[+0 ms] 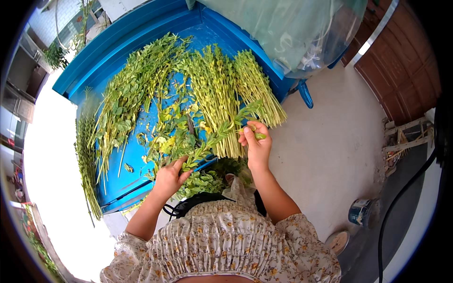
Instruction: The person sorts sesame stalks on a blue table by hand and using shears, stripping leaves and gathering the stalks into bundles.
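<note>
My left hand (171, 175) grips the lower end of a leafy green plant stalk (221, 132), which looks like sesame. The stalk slants up to the right over the bundles. Beside its upper part, my right hand (258, 143) pinches a few green leaves (260, 136) between thumb and fingers. Behind the hands, a thick bundle of stalks (216, 95) lies with cut ends towards me, and a smaller bundle (258, 85) lies right of it. Loose green and yellow leaves (166, 143) are heaped near my left hand. All this rests on a blue metal cargo bed (141, 122).
A large pile of leafy stalks (138, 74) covers the bed's left part. Another bundle (87, 159) hangs along its left edge. Translucent plastic sheeting (290, 32) drapes over the back right. More leaves (201, 184) lie below the front edge. A bucket (362, 212) stands on the concrete floor (329, 141).
</note>
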A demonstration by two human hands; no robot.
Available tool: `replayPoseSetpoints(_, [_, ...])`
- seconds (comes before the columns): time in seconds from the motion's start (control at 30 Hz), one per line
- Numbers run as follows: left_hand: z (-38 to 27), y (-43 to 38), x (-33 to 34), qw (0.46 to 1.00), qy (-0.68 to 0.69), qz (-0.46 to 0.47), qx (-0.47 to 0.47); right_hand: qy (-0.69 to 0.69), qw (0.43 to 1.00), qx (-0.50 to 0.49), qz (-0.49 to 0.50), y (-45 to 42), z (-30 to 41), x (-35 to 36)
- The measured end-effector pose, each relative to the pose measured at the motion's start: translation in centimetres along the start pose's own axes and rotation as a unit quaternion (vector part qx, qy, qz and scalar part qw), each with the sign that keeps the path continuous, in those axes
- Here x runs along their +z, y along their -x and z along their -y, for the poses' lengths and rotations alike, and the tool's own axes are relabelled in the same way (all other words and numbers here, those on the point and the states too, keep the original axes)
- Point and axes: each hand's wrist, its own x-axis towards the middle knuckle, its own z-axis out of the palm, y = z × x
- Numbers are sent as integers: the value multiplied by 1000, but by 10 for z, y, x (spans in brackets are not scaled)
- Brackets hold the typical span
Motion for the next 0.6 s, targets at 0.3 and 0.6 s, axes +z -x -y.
replayPoseSetpoints(0.3, [14,44,-11,992,-59,-114,-10,297,947,50,111,4,10,63])
replayPoseSetpoints(0.6, [17,57,-21,984,-93,-148,-12,171,980,5,102,6,-21,91])
